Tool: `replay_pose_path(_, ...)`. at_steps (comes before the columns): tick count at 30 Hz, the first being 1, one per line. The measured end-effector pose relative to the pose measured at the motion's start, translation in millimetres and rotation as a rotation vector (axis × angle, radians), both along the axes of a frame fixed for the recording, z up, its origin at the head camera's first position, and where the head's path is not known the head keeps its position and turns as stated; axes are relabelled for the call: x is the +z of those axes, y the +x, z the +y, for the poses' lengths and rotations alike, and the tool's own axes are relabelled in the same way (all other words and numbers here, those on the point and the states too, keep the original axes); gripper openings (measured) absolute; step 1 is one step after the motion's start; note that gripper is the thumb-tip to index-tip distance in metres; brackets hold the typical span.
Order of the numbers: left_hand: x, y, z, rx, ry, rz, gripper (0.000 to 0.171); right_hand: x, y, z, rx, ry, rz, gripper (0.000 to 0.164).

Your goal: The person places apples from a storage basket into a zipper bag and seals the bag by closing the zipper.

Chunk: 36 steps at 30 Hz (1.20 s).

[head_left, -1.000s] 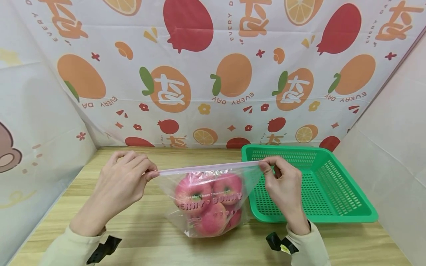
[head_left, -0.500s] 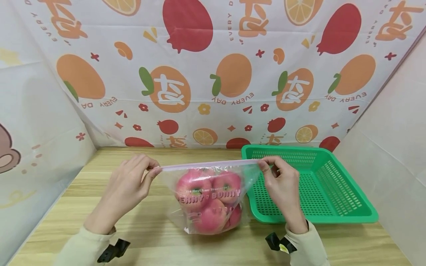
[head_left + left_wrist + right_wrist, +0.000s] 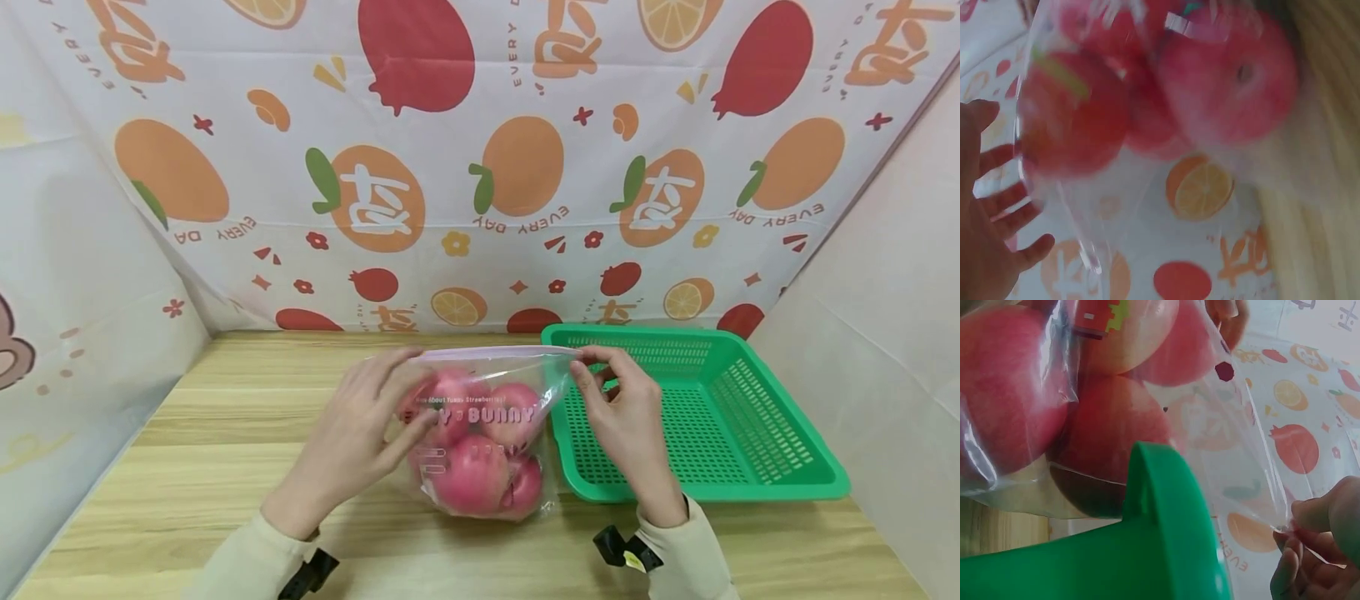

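A clear zip bag point(image 3: 495, 353) with a pale pink zip strip and printed lettering holds several red apples point(image 3: 471, 479). It stands on the table in the head view, its top edge stretched up to the right. My right hand point(image 3: 624, 417) pinches the top right corner between thumb and fingers, as the right wrist view also shows at the bag's corner point(image 3: 1272, 509). My left hand point(image 3: 360, 429) is at the bag's left side with thumb and fingers apart, overlapping the apples from above. In the left wrist view its spread fingers point(image 3: 1007, 200) are right at the bag's edge.
A green plastic basket point(image 3: 795, 487) stands at the right, close beside the bag and partly behind my right hand. The wooden table point(image 3: 202, 450) ends at a fruit-print cloth point(image 3: 450, 275) at the back. White cloth walls stand at both sides.
My left hand has let go of the zip strip's left end and moved right onto the bag's side. My right hand keeps its pinch and has shifted slightly left.
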State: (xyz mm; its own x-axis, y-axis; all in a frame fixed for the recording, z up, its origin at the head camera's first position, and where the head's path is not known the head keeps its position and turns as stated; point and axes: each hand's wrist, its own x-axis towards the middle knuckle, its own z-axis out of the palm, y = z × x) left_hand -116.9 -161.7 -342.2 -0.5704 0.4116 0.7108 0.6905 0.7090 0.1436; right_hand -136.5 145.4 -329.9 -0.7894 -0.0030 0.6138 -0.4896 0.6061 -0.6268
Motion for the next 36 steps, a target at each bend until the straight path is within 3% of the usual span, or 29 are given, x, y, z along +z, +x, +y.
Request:
replay_pose_path(4, -11.5, -4.7, 10, -0.008, -0.050, -0.061, 0.057, -0.2, 0.0, 1, 0.001, 0.014, -0.064, 0.026)
replay_pose_path(8, -18.3, -10.8, 15, 0.027, -0.066, -0.107, 0.053, -0.6, -0.2, 1, -0.007, 0.044, -0.122, 0.038)
replay_pose_path(13, -22.1, -20.8, 23, 0.098, -0.121, -0.152, 0.056, -2.5, 0.5, -1, -0.008, 0.090, -0.076, 0.041)
replay_pose_path(16, -23.7, -26.2, 27, 0.145, -0.152, -0.197, 0.054, -4.9, 2.9, -5, 0.074, 0.135, -0.001, 0.031)
replay_pose_path(19, -23.4, -30.8, 32, 0.196, -0.197, -0.198, 0.051, -7.7, 7.8, -14, 0.218, 0.233, 0.036, 0.021)
replay_pose_path(22, -21.2, -34.5, 39, 0.240, -0.250, -0.166, 0.050, -11.0, 14.8, -26, 0.326, 0.370, 0.011, 0.020)
replay_pose_path(26, -20.0, -38.8, 47, 0.288, -0.315, -0.147, 0.050, -16.0, 21.9, -39, 0.359, 0.524, -0.037, 0.028)
replay_pose_path(30, -19.9, -43.8, 50, 0.286, -0.351, -0.163, 0.054, -19.0, 23.7, -46, 0.355, 0.583, -0.066, 0.035)
replay_pose_path(36, -22.6, -53.2, 50, 0.200, -0.324, -0.276, 0.061, -19.4, 22.5, -48, 0.356, 0.612, -0.102, 0.033)
